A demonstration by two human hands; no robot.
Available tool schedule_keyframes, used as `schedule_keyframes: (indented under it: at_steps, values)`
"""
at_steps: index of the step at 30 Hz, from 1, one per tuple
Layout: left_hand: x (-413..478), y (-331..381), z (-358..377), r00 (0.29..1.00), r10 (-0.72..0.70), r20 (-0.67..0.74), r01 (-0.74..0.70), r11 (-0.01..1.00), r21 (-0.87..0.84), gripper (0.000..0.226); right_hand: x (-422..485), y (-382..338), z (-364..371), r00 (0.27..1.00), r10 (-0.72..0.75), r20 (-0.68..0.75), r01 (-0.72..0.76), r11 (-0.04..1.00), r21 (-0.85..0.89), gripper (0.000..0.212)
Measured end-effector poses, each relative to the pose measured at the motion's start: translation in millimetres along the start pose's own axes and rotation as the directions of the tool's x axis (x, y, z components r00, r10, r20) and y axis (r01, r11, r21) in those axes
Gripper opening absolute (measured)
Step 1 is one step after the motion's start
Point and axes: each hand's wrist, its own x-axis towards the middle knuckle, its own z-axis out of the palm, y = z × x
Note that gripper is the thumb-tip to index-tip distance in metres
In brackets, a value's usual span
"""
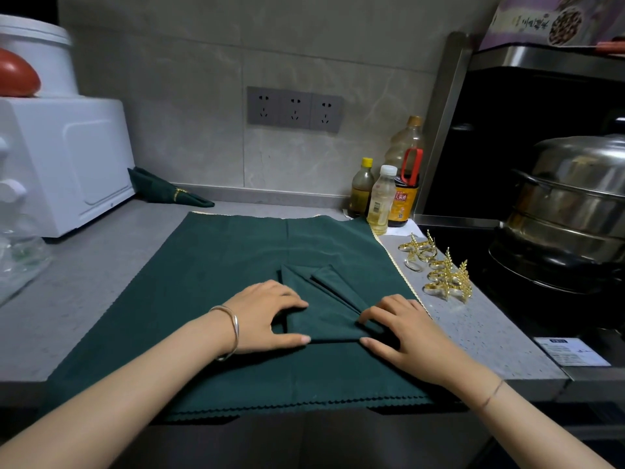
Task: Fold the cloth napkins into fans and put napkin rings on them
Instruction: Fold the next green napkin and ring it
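I see a grey tiled wall (189,106) across the top, with 3 sockets (295,109) at centre. A grey speckled counter (84,282) runs below it. A white appliance (84,164) stands at left. A black hob (470,247) with a steel steamer (575,198) fills the right.

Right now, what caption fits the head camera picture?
Left hand and right hand steady a folded green napkin; gold napkin rings wait nearby.

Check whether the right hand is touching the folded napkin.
Touching. In the head view the right hand pinches the right corner of the folded napkin between fingers and thumb.
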Motion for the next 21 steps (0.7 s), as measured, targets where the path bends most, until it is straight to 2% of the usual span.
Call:
schedule_keyframes:
  at_steps: [3, 7, 10, 15, 18, 21]
  values:
    - [-6, -3, 3, 0.999, 0.034, 0.01, -0.034, 0.999, 0.014, 0.074, 4, -3, -1, 1.0, -0.001, 0.005, 0.001, 0.998, -0.06, 0.044]
    - [-7, -9, 7, 0.996, 0.08, -0.033, -0.078, 0.995, 0.055, 0.08, 7, -4, -1, 1.0, 0.003, -0.01, -0.004, 0.996, -0.093, 0.044]
    - [-6, -14, 6, 0.957, 0.246, -0.156, -0.199, 0.943, 0.268, 0.065, 8, -5, 0, 0.999, -0.006, -0.035, 0.002, 0.994, -0.112, 0.045]
    - [2, -22, 13, 0.893, 0.377, -0.247, -0.266, 0.883, 0.386, 0.05, 11, -8, 3, 0.995, 0.002, -0.096, -0.015, 0.991, -0.136, 0.044]
    - [11, -24, 16, 0.868, 0.402, -0.292, -0.296, 0.891, 0.344, 0.041, 15, -11, 3, 0.991, 0.003, -0.135, -0.024, 0.988, -0.152, 0.042]
    - [15, -28, 15, 0.868, 0.271, -0.416, -0.222, 0.961, 0.163, 0.055, 19, -10, 2, 0.989, 0.008, -0.147, -0.028, 0.99, -0.138, 0.045]
